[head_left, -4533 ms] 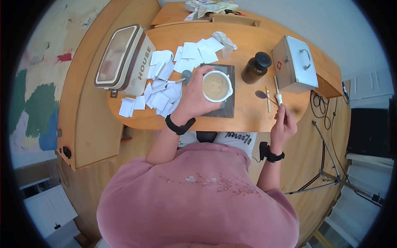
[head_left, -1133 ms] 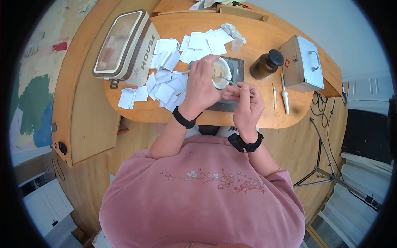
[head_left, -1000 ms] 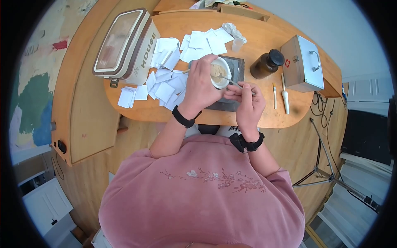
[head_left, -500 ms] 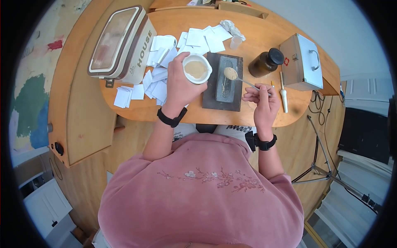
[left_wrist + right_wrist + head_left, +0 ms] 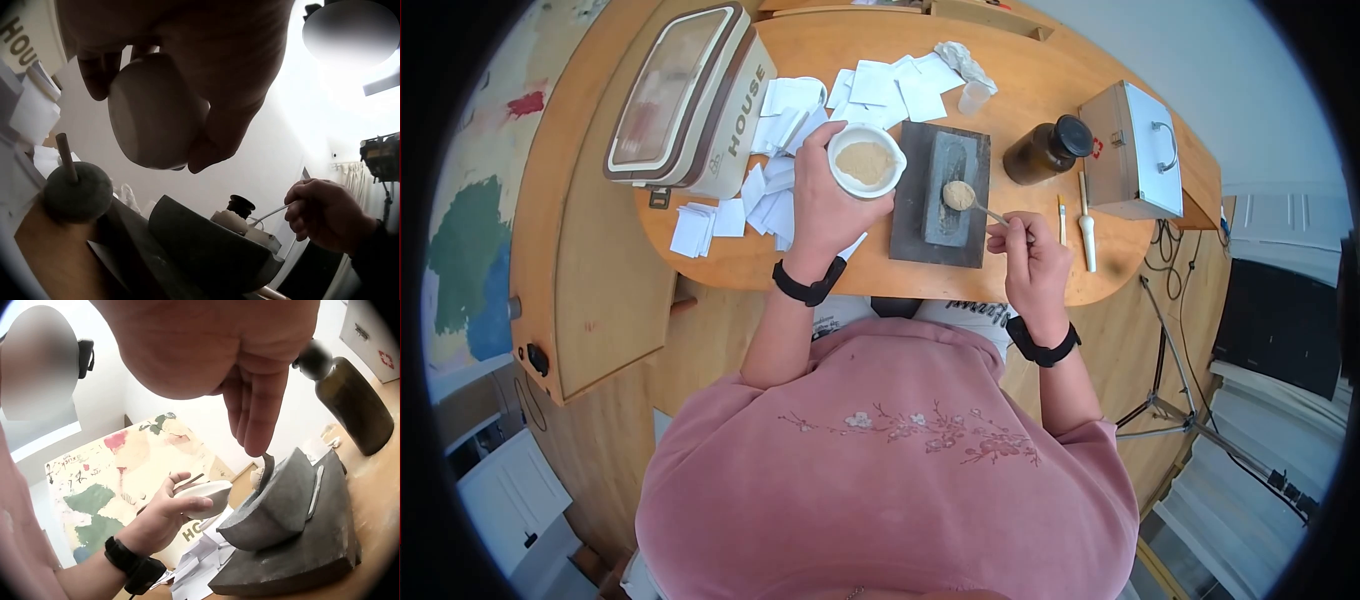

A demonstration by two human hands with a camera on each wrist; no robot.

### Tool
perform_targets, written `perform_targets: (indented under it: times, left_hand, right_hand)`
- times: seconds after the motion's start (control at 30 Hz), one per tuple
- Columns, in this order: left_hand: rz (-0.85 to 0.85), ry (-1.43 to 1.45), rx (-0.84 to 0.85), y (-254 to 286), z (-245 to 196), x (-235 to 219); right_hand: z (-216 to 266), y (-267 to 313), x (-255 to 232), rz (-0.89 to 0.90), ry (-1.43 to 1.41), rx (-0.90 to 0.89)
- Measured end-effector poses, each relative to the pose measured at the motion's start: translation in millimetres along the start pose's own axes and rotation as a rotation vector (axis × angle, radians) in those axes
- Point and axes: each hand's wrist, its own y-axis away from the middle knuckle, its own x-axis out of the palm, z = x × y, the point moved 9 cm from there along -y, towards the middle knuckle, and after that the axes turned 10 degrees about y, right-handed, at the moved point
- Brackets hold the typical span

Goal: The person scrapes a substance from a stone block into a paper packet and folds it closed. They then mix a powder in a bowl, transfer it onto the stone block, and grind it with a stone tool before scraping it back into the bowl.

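My left hand (image 5: 830, 215) grips a white spouted mortar (image 5: 899, 165) holding beige powder, raised left of a dark slab (image 5: 910, 215). From below, the left wrist view shows the mortar's rounded underside (image 5: 153, 119). Between thumb and fingers, my right hand (image 5: 1038, 265) pinches the handle of a metal spoon (image 5: 990, 213). A heap of the beige powder (image 5: 958, 195) fills the spoon's bowl, over a grey boat-shaped grinding trough (image 5: 956, 150) on the slab. Low at left in the left wrist view is a round grey grinding wheel (image 5: 81, 200) with a wooden handle.
White paper squares (image 5: 875, 85) lie scattered left and behind. A "HOUSE" box (image 5: 742, 130) stands far left. At right are a brown lidded jar (image 5: 1032, 162), a silver first-aid case (image 5: 1142, 150), a small brush (image 5: 1062, 222) and a white pestle (image 5: 1087, 235). A clear cup (image 5: 973, 97) stands behind.
The spoon, empty at first, dipped into the mortar and came out heaped with powder. My right hand has brought it over the trough; my left hand has moved the mortar left, off the slab.
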Motion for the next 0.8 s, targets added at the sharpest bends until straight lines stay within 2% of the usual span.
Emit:
perform_targets:
  times: [0.1,0.17,0.2,0.27,0.57,0.8]
  left_hand:
    - [0.004,0.012,0.007,0,-1,2]
    - [0.003,0.022,0.01,-1,-2,3]
    - [0.001,0.026,0.022,-1,-3,3]
    - [-0.001,0.03,0.035,0,-5,2]
    - [0.002,0.05,0.023,1,-12,-2]
    - [0.012,0.072,0.041,1,-13,2]
  right_hand:
    - [12,2,2,0.018,0.146,-0.078]
    - [26,1,6,-0.002,0.267,-0.232]
    - [27,-1,7,-0.002,0.267,-0.23]
    - [44,0,13,-0.013,0.394,-0.391]
    - [62,-14,36,0.024,0.604,-0.497]
    - [63,-24,33,0.004,0.605,-0.525]
